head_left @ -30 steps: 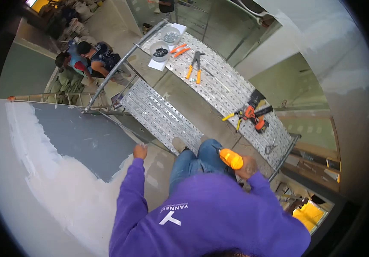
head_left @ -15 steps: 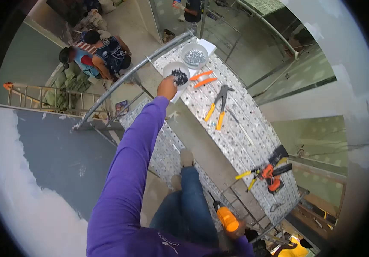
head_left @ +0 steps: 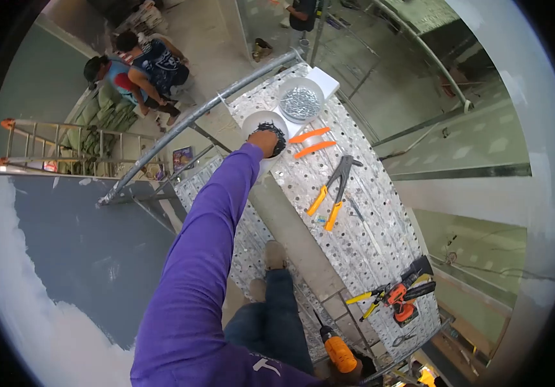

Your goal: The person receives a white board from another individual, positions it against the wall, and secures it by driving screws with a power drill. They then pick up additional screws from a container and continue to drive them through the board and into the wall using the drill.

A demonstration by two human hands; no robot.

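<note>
My left hand (head_left: 266, 142), at the end of a purple sleeve, reaches into a white bowl (head_left: 249, 122) of small dark screws (head_left: 280, 132). Its fingers are down among them, hidden behind the back of the hand. Low in the view, my right hand (head_left: 347, 375) is wrapped around an orange drill (head_left: 340, 353) whose bit points up and left; shadow covers part of this hand. Beside the first bowl stands another bowl (head_left: 300, 100) of small silver fasteners. Close by lie a piece with two orange strips (head_left: 311, 142) and a plier-like tool with yellow grips (head_left: 336, 187).
A perforated metal scaffold platform (head_left: 367, 219) carries yellow-handled snips (head_left: 367, 301) and a red-and-black cordless tool (head_left: 403, 300). A scaffold rail (head_left: 193, 116) crosses the far end. Several people are below, near a ladder (head_left: 64, 138). My feet are on a lower plank (head_left: 248, 238).
My left hand has gone deeper into the bowl of dark screws. The view has shifted, so the platform and its tools sit slightly lower. The drill remains in my right hand.
</note>
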